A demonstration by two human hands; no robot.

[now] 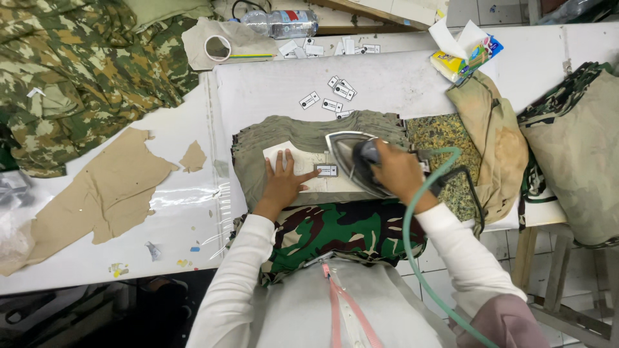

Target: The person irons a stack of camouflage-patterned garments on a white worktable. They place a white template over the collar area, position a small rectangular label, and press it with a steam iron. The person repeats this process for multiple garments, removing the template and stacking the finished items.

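Hands apart: right hand [396, 171] clamped on heavy iron [351, 161] by its handle, left hand [282, 180] flat, pinning small label [326, 170] on soft, limp olive fabric stack [303, 132].

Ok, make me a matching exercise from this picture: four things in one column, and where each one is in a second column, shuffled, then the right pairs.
Things:
1. Iron
2. Water bottle
3. Tape roll
4. Left hand

Places:
A. Flat on the olive shirt stack, fingers beside a small label
B. Lying at the far edge of the table
C. Gripped in the right hand
D. On beige cloth near the camouflage fabric

Pairs: 1-C, 2-B, 3-D, 4-A
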